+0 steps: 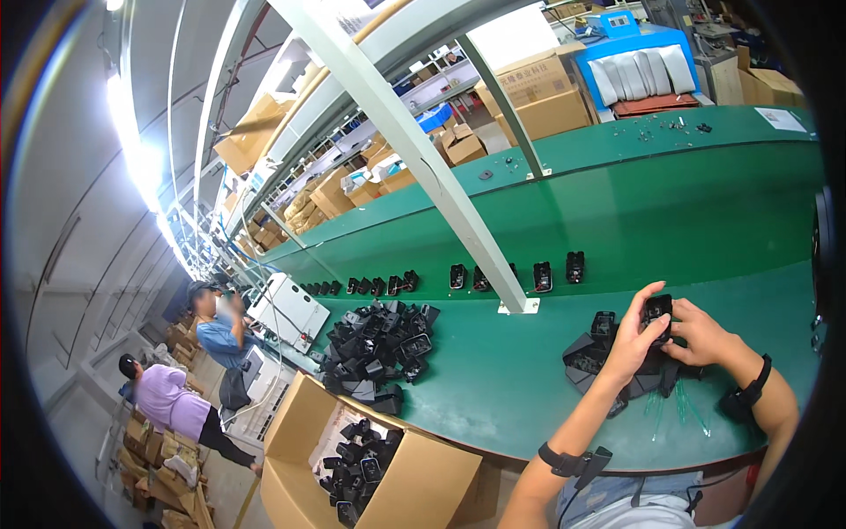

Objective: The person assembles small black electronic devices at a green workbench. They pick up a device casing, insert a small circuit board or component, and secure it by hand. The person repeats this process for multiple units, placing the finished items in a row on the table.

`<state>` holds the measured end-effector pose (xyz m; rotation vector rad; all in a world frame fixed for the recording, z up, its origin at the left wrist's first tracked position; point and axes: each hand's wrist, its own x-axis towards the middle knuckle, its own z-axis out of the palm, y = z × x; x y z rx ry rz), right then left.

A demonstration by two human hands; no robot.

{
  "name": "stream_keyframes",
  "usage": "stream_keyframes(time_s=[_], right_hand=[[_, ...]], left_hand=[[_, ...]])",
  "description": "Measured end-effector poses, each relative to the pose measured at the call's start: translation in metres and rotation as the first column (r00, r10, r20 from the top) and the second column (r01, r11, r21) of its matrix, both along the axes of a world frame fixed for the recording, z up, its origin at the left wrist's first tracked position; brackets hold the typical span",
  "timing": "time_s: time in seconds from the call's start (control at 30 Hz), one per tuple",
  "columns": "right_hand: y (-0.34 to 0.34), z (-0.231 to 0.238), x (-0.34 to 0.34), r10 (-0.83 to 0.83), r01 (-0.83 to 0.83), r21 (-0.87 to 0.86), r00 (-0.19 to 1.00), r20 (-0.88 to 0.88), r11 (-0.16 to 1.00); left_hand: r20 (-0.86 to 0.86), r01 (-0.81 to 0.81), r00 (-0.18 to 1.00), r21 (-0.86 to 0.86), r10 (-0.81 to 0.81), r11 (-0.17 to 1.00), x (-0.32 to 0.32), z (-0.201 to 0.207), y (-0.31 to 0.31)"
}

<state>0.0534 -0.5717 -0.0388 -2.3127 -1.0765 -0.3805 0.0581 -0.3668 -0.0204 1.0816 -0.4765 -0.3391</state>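
Note:
Between my two hands is a small black plastic housing [656, 309], held above the green bench. My left hand [636, 335] wraps round its left side, thumb pressed on its front. From the right, the fingers of my right hand [701, 333] grip its lower edge. Beneath my hands lies a small heap of black housings [586, 357], partly hidden by my left forearm. Several thin clear-green strips [679, 410] lie on the bench below my right hand. Both wrists wear black bands.
A large pile of black housings [379, 348] sits left on the green bench [493, 388]. Below it stands an open cardboard box [432, 476] holding more. A row of housings [542, 276] lines the back, beside a grey post [441, 185]. Two people [220, 331] are at the far left.

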Motion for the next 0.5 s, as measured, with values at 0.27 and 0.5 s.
stream_keyframes(time_s=[0.27,0.5], right_hand=[[-0.018,0.014,-0.024,-0.103,0.125,0.073,0.963,-0.247,0.99],[-0.036,0.029,-0.042,-0.223,0.239,0.055,0.952,-0.209,0.969]], left_hand=[[0.148,-0.137,0.985,0.387,0.085,0.912,-0.008,-0.009,0.0],[0.269,-0.226,0.957,0.469,0.106,0.854,-0.014,-0.009,0.01]])
